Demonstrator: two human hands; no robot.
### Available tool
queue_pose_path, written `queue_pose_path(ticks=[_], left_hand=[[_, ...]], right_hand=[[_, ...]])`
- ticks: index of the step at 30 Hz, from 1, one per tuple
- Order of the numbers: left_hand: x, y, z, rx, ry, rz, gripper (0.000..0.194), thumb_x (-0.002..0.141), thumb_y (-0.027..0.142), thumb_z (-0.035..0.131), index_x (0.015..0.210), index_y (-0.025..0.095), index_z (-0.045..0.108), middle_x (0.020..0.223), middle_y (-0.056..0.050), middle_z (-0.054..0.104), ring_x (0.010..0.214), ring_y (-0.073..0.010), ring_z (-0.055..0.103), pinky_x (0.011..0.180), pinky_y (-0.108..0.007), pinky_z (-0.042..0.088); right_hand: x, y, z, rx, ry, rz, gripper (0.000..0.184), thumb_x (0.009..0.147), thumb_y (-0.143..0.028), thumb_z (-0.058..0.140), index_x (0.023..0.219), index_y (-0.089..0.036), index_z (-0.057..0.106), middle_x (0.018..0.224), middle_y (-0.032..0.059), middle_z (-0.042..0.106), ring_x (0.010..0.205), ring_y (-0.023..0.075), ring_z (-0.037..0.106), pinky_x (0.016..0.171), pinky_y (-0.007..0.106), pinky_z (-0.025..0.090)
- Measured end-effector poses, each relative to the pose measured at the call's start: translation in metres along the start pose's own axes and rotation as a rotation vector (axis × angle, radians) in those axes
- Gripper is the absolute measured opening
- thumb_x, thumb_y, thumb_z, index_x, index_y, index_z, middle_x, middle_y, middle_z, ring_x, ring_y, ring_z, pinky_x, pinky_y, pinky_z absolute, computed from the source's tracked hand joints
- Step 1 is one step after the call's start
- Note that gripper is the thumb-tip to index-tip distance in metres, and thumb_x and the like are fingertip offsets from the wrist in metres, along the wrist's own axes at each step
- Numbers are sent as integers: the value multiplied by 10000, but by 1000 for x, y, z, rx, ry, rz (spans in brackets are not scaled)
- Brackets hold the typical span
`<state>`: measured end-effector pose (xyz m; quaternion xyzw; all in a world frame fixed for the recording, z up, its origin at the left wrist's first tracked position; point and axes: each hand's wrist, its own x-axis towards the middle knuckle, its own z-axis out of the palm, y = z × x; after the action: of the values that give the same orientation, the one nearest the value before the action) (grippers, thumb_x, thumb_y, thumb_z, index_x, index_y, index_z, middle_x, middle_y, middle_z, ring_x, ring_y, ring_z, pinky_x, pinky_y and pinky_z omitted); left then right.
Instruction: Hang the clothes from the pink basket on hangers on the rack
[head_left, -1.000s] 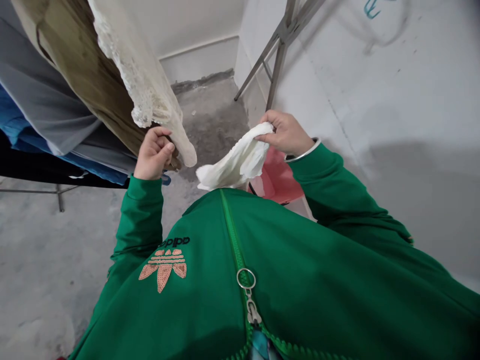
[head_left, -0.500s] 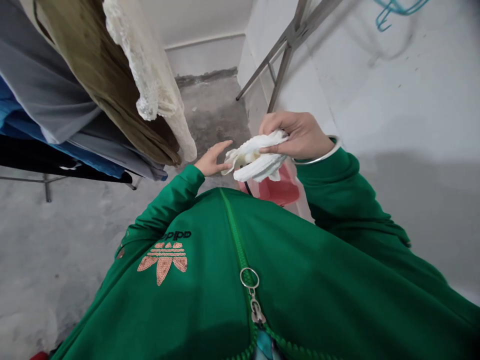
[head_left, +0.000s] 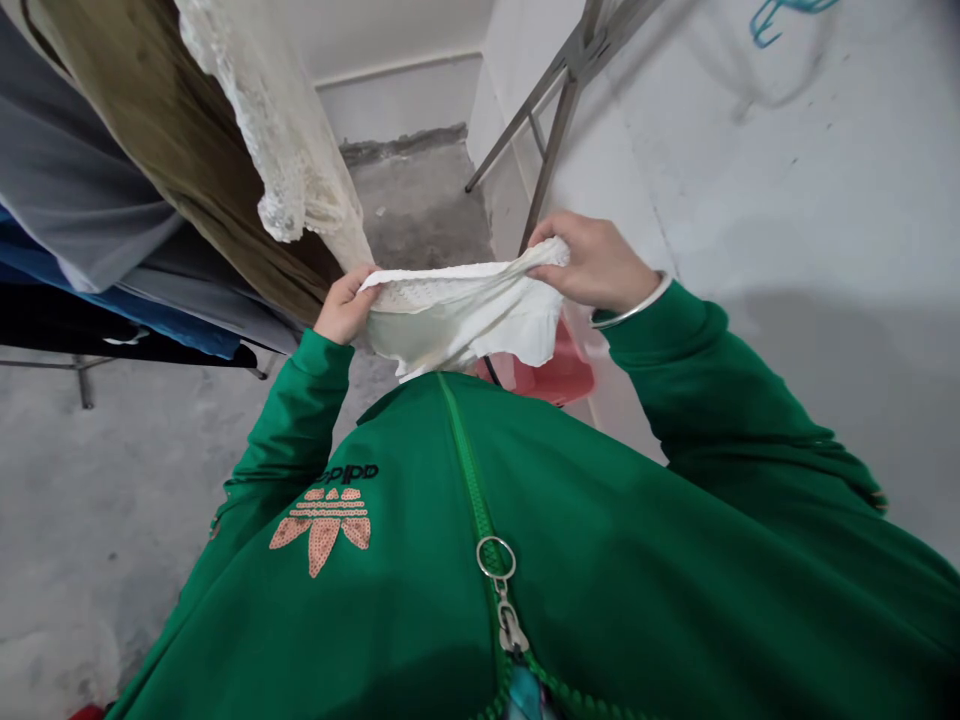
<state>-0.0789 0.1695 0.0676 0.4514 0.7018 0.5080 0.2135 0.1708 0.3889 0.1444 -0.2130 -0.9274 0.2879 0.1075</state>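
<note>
A small white garment (head_left: pixel 465 315) with a gathered, elastic-looking edge is stretched between my hands in front of my waist. My left hand (head_left: pixel 346 308) pinches its left end between thumb and fingers. My right hand (head_left: pixel 592 260), with a silver bangle at the wrist, grips the bunched right end. The top edge runs nearly straight from hand to hand, and the rest of the cloth hangs in folds below it. Just behind my left hand hangs a cream lace garment (head_left: pixel 289 170). Whether the white cloth touches my jacket I cannot tell.
Olive (head_left: pixel 157 150), grey (head_left: pixel 82 180) and blue clothes (head_left: pixel 150 310) hang on a rack at the left. A pink basin (head_left: pixel 562 375) stands below my right hand. Metal rack legs (head_left: pixel 551 150) lean by the white wall. Teal hangers (head_left: pixel 772 20) show at the top right.
My left hand, earlier open beside the bunched cloth, has taken hold of it and moved left. The garment is now spread out between both hands.
</note>
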Motion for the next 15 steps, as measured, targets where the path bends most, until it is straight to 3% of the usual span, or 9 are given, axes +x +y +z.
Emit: queue_pose_path(ticks=[4,7,11,15], left_hand=[[-3,18,-10,-37,105,54,334,767,529,586,796,202,650,669,5,530,690,-162,562,675,-296,485],[-6,29,-13,-58,175,64,296,760,502,602,752,209,644,635,14,484,636,-147,541,622,-278,462],[-10,47,-13,-129,267,90,294,749,486,634,675,202,622,596,19,451,541,-110,460,529,-244,386],[-15,64,-11,-232,286,144,358,734,511,668,614,182,598,544,24,423,476,-80,344,463,-236,272]], right_hand=[[6,11,17,102,24,49,233,657,-221,715,830,-197,561,827,42,587,813,227,567,815,420,470],[5,13,17,292,-77,-9,319,630,-306,773,855,-178,586,802,22,595,779,193,564,749,358,483],[-9,15,28,684,-465,-119,575,610,-435,806,1066,-160,589,944,44,659,851,169,605,719,272,502],[-35,20,68,1115,-860,-93,652,629,-528,783,1101,-117,600,999,90,685,869,159,645,743,254,522]])
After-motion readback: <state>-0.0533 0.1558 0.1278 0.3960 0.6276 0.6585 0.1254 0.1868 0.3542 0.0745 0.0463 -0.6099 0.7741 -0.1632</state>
